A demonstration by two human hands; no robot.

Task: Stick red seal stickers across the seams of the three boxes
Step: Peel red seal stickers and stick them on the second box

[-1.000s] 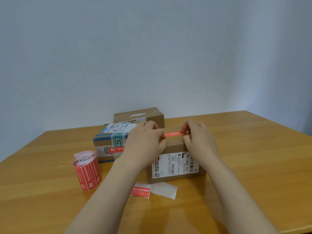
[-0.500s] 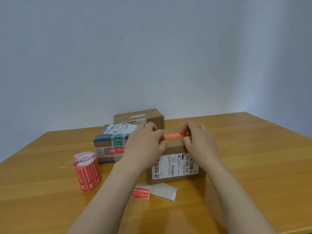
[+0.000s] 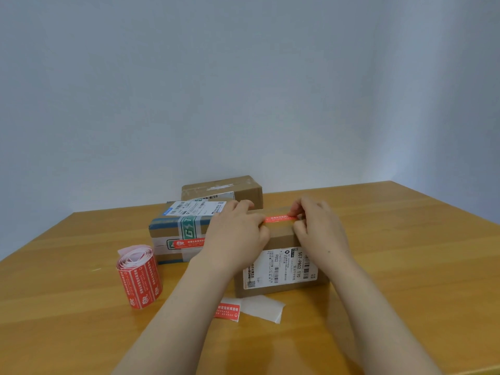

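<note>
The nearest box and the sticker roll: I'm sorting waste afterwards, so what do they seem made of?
Nearest box: brown cardboard, matte, with a white paper label on its front. Sticker roll: red printed stickers on pale backing, likely paper or thin film; the view cannot settle which.

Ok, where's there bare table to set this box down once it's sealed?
The widest bare stretch of the wooden table lies right of the brown cardboard box with the white label, out to the table's edge. Another lies near left, in front of the red sticker roll. Crowded: left-centre, around the roll, the green-taped box and the paper scrap.
</note>
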